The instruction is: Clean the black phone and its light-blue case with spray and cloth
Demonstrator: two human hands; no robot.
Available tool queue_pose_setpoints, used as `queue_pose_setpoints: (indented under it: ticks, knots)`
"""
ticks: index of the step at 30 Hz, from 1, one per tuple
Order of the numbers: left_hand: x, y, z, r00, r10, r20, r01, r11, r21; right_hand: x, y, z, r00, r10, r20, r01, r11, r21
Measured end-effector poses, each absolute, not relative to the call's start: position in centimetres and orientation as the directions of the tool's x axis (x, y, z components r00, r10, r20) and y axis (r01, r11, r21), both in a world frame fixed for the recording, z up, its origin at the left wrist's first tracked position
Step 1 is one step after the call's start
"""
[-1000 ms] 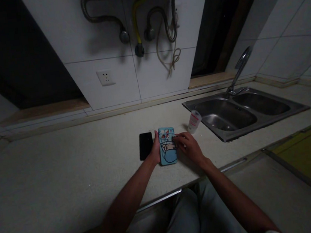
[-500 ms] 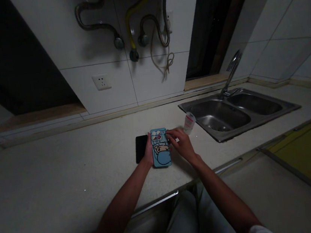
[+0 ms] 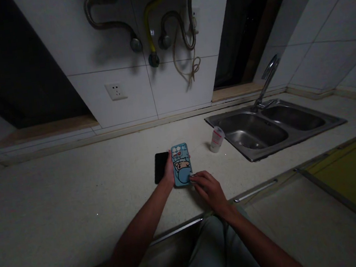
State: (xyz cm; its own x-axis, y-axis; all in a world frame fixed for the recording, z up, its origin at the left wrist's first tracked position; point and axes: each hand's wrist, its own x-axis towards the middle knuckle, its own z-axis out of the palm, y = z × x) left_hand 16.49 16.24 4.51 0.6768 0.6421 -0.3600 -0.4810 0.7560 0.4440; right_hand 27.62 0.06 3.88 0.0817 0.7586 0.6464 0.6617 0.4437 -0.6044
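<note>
My left hand [image 3: 168, 169] is wrapped round the left edge of a light blue phone case [image 3: 182, 166] with a cartoon figure on its back. The case is held upright above the counter; whether a phone sits inside it I cannot tell. My right hand [image 3: 208, 186] is closed in a pinch at the lower right edge of the case. A small whitish bit shows at its fingertips, too small to name. Just left of my left hand, a black phone [image 3: 160, 167] lies flat on the counter, partly covered by that hand.
A translucent plastic cup [image 3: 217, 139] with red print stands on the pale counter [image 3: 59, 195], right of my hands. Farther right is a steel double sink [image 3: 252, 157] with a tap [image 3: 267, 81]. Hoses and valves [image 3: 136, 44] hang on the tiled wall above a socket [image 3: 115, 91].
My right hand has slid from the upper right edge of the phone case down to its lower right edge. My left hand keeps its hold on the case.
</note>
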Motion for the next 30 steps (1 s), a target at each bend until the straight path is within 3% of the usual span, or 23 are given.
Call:
queue_pose_setpoints:
  ticks: [7, 15, 23, 30]
  knots:
    - [16.6, 16.2, 4.4, 0.675, 0.643, -0.363, -0.454, 0.749, 0.483, 27.5, -1.0, 4.1, 0.095, 0.777, 0.622, 0.59, 0.459, -0.664]
    - [17.4, 15.6, 3.9, 0.814, 0.509, -0.28, -0.366, 0.823, 0.434, 31.7, 4.6, 6.2, 0.239, 0.756, 0.61, 0.558, 0.407, -0.723]
    - [17.2, 15.4, 4.1, 0.877, 0.458, -0.148, -0.368, 0.836, 0.406, 32.9, 9.2, 7.7, 0.208, 0.704, 0.679, 0.66, 0.412, -0.629]
    - [17.2, 14.8, 4.4, 0.86, 0.464, -0.211, -0.362, 0.848, 0.388, 30.9, 10.4, 7.2, -0.013, 0.755, 0.656, 0.75, 0.441, -0.493]
